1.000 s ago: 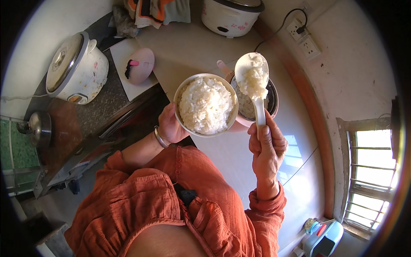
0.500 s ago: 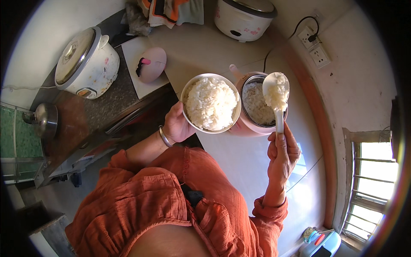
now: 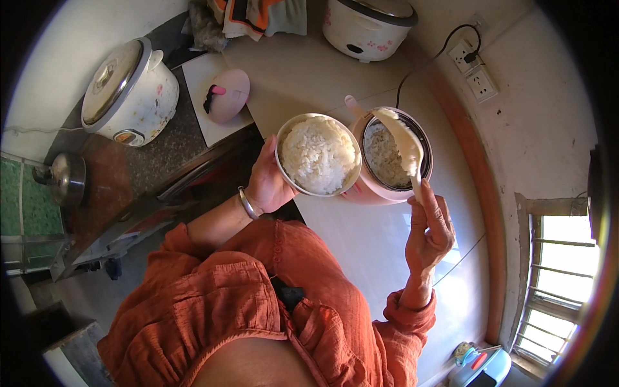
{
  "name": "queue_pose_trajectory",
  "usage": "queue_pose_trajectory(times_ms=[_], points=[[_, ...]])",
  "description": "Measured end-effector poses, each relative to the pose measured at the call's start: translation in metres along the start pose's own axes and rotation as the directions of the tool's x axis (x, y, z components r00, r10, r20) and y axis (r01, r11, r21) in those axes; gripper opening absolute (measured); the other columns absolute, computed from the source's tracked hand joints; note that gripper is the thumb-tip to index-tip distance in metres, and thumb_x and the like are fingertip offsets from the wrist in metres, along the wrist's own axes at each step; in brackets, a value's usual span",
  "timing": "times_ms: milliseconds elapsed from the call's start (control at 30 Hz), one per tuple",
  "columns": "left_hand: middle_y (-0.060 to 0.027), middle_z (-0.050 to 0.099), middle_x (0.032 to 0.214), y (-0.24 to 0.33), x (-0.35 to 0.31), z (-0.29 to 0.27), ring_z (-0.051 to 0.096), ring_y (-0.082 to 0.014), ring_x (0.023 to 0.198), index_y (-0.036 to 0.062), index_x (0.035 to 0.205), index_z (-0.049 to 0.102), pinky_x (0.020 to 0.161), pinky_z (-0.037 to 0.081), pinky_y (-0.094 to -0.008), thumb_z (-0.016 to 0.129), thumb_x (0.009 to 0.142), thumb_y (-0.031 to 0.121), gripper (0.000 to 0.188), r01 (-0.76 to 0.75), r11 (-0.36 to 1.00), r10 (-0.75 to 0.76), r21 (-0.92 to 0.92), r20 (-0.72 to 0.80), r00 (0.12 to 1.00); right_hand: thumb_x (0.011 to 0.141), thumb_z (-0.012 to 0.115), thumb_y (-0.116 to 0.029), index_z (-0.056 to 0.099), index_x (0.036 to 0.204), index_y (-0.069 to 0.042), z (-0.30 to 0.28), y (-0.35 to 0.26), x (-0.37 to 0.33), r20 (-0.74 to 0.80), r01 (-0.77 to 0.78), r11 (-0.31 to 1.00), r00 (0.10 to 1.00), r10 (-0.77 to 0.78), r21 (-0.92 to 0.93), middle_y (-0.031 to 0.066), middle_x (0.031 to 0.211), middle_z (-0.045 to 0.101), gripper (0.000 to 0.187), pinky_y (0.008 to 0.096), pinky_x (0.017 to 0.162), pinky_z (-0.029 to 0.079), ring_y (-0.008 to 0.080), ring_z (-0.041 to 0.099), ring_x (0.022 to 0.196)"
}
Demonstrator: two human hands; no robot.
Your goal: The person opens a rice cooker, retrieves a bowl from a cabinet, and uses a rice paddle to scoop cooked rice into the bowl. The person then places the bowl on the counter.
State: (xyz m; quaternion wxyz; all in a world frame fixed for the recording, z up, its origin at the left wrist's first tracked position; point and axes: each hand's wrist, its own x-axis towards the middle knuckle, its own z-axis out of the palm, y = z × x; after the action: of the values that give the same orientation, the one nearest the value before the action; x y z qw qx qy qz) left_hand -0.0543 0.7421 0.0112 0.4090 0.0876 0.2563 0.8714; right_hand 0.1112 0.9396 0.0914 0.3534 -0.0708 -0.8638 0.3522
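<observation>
My left hand [image 3: 266,182] grips the side of a white bowl [image 3: 281,162] heaped with cooked rice [image 3: 319,155]. Just right of the bowl stands a small pink rice cooker [image 3: 377,195], its lid off and rice [image 3: 385,157] lying inside. Over the cooker's mouth, my right hand [image 3: 431,226] pinches the handle of a white rice paddle [image 3: 407,138]. The paddle is turned on its edge, with some rice clinging to its left face. A pink lid [image 3: 230,97] with a black-and-pink handle rests on the counter at the upper left.
A large white rice cooker [image 3: 132,93] stands on the dark counter at left, beside a metal pot [image 3: 68,179]. Another white cooker [image 3: 369,29] is at the back, near a cloth [image 3: 258,16]. A black cord [image 3: 425,61] runs to wall sockets [image 3: 472,71]. A barred window [image 3: 561,277] is at right.
My right hand has rolled the rice paddle from face-up onto its edge, tipping it left over the cooker. The bowl has tilted slightly and shifted a little to the right.
</observation>
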Motion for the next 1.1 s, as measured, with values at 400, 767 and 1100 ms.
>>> queue_pose_trajectory(times_ms=[400, 767, 1100], points=[[-0.0091, 0.048, 0.133, 0.003, 0.001, -0.002, 0.048, -0.0247, 0.122, 0.0088, 0.134, 0.041, 0.101, 0.039, -0.0425, 0.03, 0.095, 0.053, 0.06, 0.173, 0.985, -0.173, 0.007, 0.068, 0.983, 0.068, 0.069, -0.003, 0.07, 0.105, -0.027, -0.011, -0.004, 0.033, 0.288, 0.502, 0.805, 0.859, -0.423, -0.315, 0.0008, 0.085, 0.06, 0.044, 0.0308, 0.059, 0.038, 0.0157, 0.053, 0.067], [-0.0101, 0.054, 0.126, 0.004, 0.002, -0.002, 0.055, -0.0246, 0.114, 0.0067, 0.129, 0.046, 0.094, 0.046, -0.0411, 0.034, 0.093, 0.054, 0.06, 0.361, 0.931, -0.354, -0.063, 0.097, 0.93, 0.069, 0.07, -0.007, 0.07, 0.105, -0.029, -0.009, 0.008, 0.051, 0.445, 0.648, 0.731, 0.73, -0.518, -0.212, -0.0023, 0.086, 0.058, 0.042, 0.0311, 0.06, 0.039, 0.0155, 0.053, 0.067], [-0.0112, 0.053, 0.127, 0.009, -0.001, 0.001, 0.055, -0.0229, 0.113, 0.0066, 0.129, 0.045, 0.094, 0.047, -0.0401, 0.046, 0.09, 0.05, 0.058, 0.315, 0.949, -0.312, -0.012, 0.119, 0.943, 0.07, 0.069, -0.005, 0.07, 0.107, -0.025, -0.014, 0.005, 0.049, 0.581, 0.63, 0.748, 0.695, -0.424, -0.207, -0.0008, 0.085, 0.057, 0.041, 0.0316, 0.061, 0.043, 0.016, 0.055, 0.07]])
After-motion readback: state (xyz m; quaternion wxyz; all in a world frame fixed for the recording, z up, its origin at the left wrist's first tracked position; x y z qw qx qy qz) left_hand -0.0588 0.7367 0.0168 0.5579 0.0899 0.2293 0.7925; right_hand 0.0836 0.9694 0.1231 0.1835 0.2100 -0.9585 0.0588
